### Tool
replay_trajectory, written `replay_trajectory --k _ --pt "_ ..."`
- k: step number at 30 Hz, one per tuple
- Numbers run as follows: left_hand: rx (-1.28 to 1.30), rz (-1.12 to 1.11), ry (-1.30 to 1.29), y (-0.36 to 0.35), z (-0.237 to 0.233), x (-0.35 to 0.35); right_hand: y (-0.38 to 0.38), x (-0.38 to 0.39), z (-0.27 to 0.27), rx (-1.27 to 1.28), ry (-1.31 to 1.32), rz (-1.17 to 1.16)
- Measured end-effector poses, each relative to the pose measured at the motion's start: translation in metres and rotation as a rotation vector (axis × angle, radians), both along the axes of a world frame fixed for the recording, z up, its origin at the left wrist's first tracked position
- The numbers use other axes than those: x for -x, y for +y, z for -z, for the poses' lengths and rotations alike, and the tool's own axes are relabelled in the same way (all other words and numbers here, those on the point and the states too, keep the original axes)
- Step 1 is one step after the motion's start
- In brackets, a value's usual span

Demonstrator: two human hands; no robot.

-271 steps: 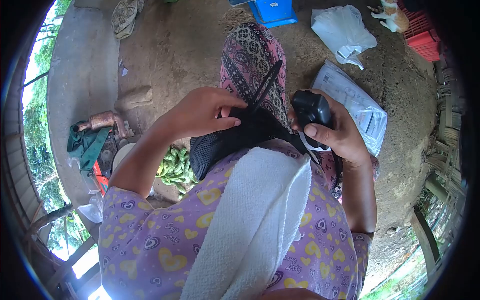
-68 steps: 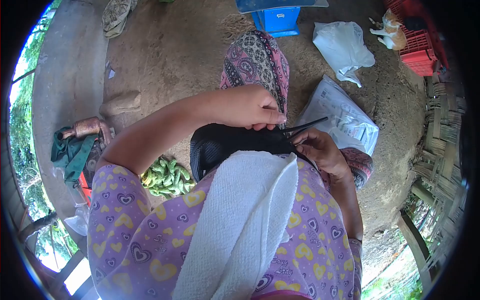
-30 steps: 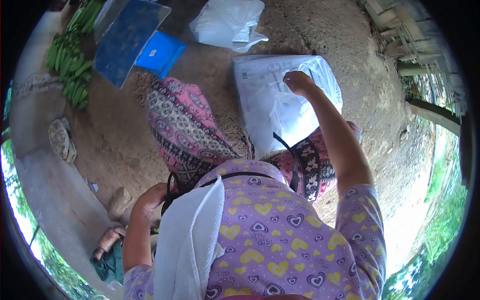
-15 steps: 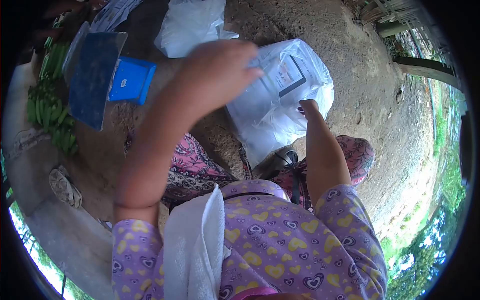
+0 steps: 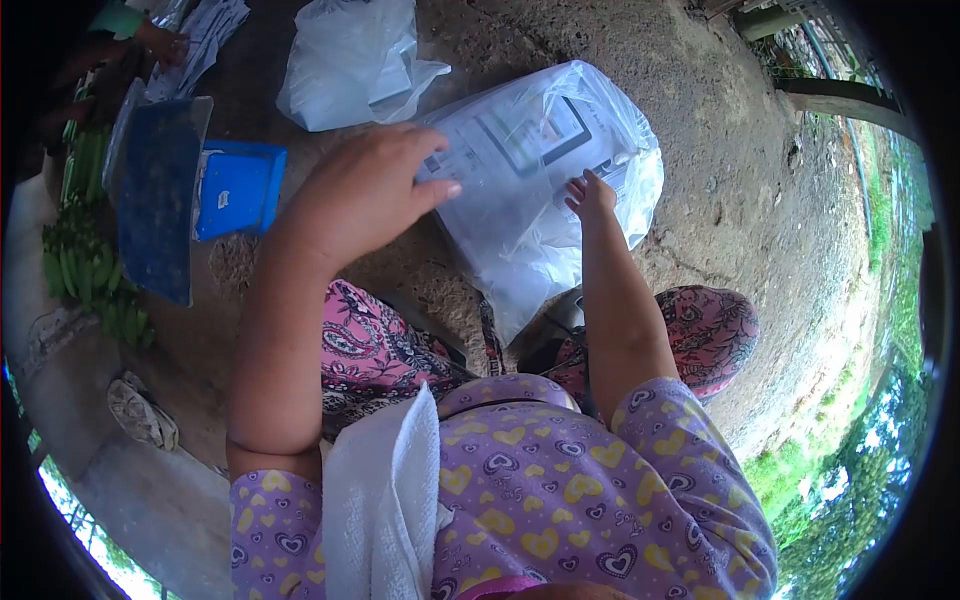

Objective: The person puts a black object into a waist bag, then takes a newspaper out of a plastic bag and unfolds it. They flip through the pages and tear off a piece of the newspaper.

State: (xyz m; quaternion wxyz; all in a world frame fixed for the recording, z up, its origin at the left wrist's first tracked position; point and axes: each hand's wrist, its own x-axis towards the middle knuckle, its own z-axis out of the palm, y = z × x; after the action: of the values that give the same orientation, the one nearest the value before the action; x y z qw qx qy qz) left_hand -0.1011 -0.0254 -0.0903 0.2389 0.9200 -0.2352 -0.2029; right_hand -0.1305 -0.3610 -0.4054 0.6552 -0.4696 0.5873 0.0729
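Note:
A large clear plastic bag (image 5: 520, 245) stands on the ground in front of my knees. Through its film shows a stack of white printed sheets or packs (image 5: 475, 150) with dark-framed pictures. My left hand (image 5: 385, 175) hovers by the bag's left side, thumb and fingers apart, with nothing in it. At the bag's right part is my right hand (image 5: 592, 195), its fingers spread and slightly bent over the plastic. Whether those fingertips touch the film is hard to make out.
A second white plastic bag (image 5: 350, 65) lies beyond. To the left are a blue scale-like device (image 5: 238, 190) with a dark flat plate (image 5: 158, 200), and green bananas (image 5: 90, 270). Another person's hand (image 5: 160, 45) is near papers (image 5: 205, 40) at the upper left. A crumpled cloth-like item (image 5: 142, 412) lies lower left.
My left hand has drawn back leftward and down from over the bag. My right hand has shifted slightly left, its fingers now more visible. The view has tilted a little.

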Motion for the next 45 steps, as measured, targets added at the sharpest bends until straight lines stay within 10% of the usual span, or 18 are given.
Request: replay_trajectory --k 5,11,24,32,37,41,45 --pt "0.029 0.012 0.011 -0.004 -0.007 0.006 0.007 -0.028 0.028 0.076 0.075 -0.081" --pt "0.016 0.010 0.044 -0.003 -0.018 0.011 0.018 -0.046 -0.009 1.163 0.306 -0.656" --pt "0.043 0.081 0.047 -0.012 -0.012 0.018 -0.049 -0.111 0.026 0.800 0.250 -1.199" --pt "0.003 0.086 0.026 -0.012 -0.006 0.018 -0.044 -0.093 0.048 1.566 -0.135 -1.106" --pt "0.083 0.049 0.076 -0.006 -0.006 0.014 -0.076 -0.080 0.040 1.025 -0.019 -0.571" --pt "0.080 0.052 0.092 -0.003 -0.015 0.010 -0.089 -0.053 0.001 0.419 -0.554 -0.012" --pt "0.069 0.057 0.074 0.000 -0.019 0.004 -0.105 -0.061 -0.046 0.769 -0.330 -0.627"
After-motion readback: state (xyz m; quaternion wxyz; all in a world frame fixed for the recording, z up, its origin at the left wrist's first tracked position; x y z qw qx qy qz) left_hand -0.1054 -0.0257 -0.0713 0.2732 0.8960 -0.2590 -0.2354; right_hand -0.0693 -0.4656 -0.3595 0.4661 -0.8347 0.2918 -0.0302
